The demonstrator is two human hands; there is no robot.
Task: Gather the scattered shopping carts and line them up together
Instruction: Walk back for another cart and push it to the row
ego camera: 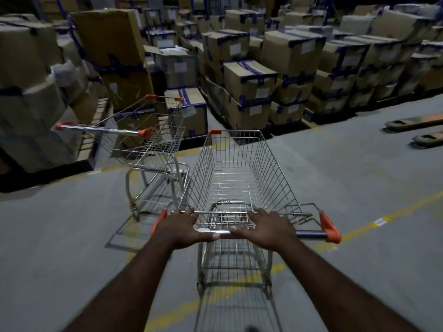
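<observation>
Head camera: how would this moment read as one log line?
left hand: grips near cart handle | right hand: same | second cart: ahead-left, unheld

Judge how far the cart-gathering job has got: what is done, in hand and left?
Done: the far cart stands by the boxes. In hand: the left hand and right hand grip the near cart at its handle end, close beside the first. Left: the two are angled apart, not lined up.
</observation>
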